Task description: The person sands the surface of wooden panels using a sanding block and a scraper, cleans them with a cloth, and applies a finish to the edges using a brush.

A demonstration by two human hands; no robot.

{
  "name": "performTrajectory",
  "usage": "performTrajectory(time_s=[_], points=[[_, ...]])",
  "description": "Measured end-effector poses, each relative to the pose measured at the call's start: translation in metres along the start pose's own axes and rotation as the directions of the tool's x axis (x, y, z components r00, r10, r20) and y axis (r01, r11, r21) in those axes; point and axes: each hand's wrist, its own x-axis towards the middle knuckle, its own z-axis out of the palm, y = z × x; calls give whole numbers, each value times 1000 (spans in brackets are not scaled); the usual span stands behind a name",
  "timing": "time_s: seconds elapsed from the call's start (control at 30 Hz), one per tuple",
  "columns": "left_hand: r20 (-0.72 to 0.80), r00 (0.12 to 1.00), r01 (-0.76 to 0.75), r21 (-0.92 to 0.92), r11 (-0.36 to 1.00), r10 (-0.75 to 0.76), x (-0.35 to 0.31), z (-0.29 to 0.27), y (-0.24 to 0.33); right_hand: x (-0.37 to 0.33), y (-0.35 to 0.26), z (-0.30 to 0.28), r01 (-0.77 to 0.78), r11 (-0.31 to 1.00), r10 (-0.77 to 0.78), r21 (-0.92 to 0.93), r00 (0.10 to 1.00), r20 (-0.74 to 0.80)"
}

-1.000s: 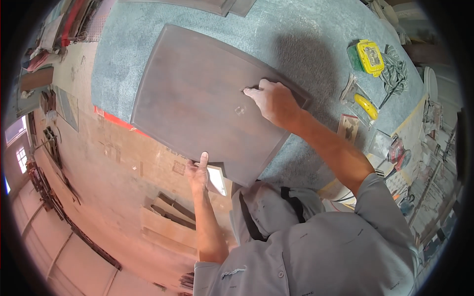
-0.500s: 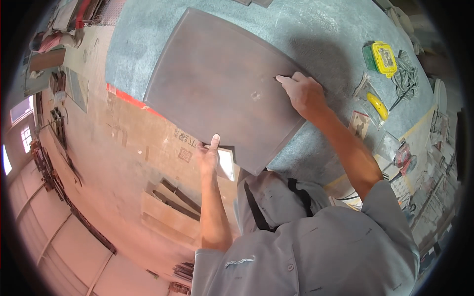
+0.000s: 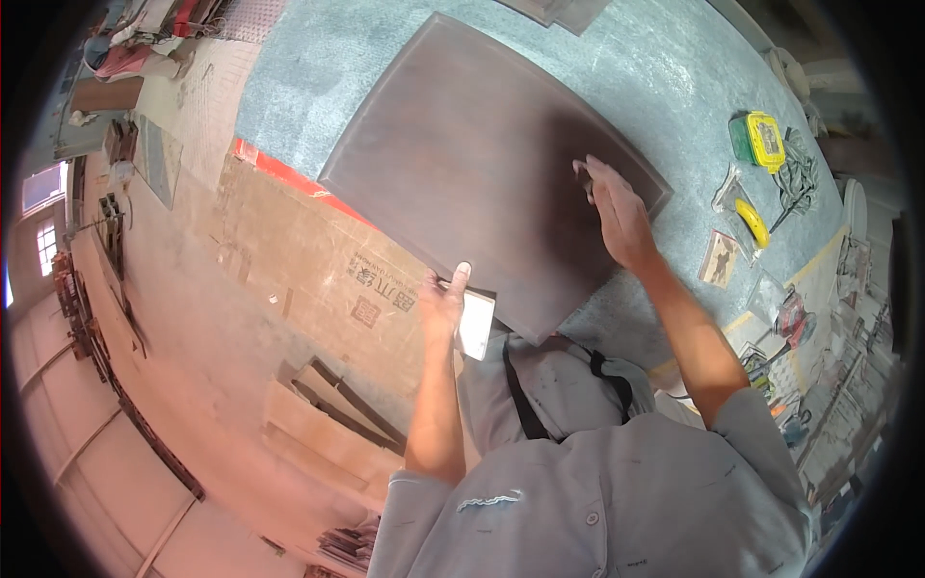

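A large dark brown panel (image 3: 462,144) with slightly raised-looking edges lies in front of me, over a blue-grey covered surface. My left hand (image 3: 443,301) is at its near left edge, thumb up, closed around a flat rectangular piece (image 3: 477,326) with a white face and a dark top edge. Over the right part of the panel is my right hand (image 3: 621,214), casting a shadow there. Its fingers are drawn together, with something small and dark at the fingertips that I cannot make out. Whether they touch the panel is unclear.
Blue-grey covering (image 3: 299,91) surrounds the panel. To the right are a green tub with a yellow lid (image 3: 766,142), a yellow curved object (image 3: 752,223) and crumpled dark cloth (image 3: 798,178). Cardboard (image 3: 318,260) lies at left, with brown strips (image 3: 347,405) nearer. Another person (image 3: 135,60) is far left.
The right hand has moved from pointing at the panel to a drawn-together pose. A pale mark on the panel no longer shows. The whole view has shifted; my left hand still grips the white-faced piece.
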Motion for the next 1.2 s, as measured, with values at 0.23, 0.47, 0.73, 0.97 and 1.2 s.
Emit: performTrajectory(time_s=[0.23,0.47,0.73,0.97,1.2], points=[[218,976,-12,22,1000,7,21,-39,7,109,-29,152,198,919,-328,-340,864,-382],[-260,966,-39,-162,986,-5,149,-221,-37,10,-172,352,54,978,-136,199,895,425],[-107,892,-393,292,872,439,297,-313,135,33,-193,292,-46,994,16,96,955,295],[77,658,-681,486,548,749,375,-208,216,-4,-180,257,-526,799,535,292,843,55],[-48,554,-653,595,469,831,384,-178,205,37,-194,262,-578,700,647,419,762,-31]])
